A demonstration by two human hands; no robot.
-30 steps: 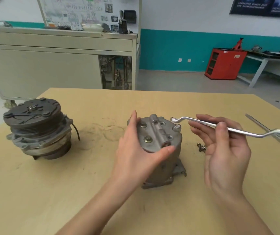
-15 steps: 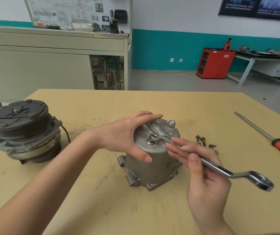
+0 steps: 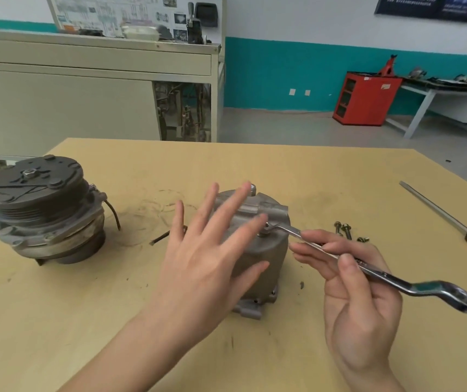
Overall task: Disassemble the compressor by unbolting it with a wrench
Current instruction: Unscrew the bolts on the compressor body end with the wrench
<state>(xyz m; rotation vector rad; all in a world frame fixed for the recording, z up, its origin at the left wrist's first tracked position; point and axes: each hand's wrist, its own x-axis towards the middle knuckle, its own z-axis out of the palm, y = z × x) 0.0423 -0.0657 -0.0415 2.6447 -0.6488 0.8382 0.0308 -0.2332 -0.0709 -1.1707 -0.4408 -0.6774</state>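
A grey metal compressor body [image 3: 266,258] stands upright on the wooden table [image 3: 283,171]. My left hand [image 3: 209,258] is spread flat, fingers apart, over its left side and top, its thumb against the wall. My right hand [image 3: 351,295] pinches the shaft of a silver ring wrench [image 3: 396,278]. The wrench's far ring sits on a bolt [image 3: 265,233] at the right of the compressor's top. Another bolt head [image 3: 252,188] shows at the far rim, behind my fingertips.
The dark pulley and clutch half [image 3: 40,210] stands at the left of the table. Several loose bolts [image 3: 348,232] lie right of the compressor. A red-handled screwdriver [image 3: 453,222] lies at the far right. A small dark piece [image 3: 160,237] lies between the two parts.
My left hand let go of the compressor's top and now lies open against its left side. The wrench stays on the bolt, its handle swung slightly toward the right.
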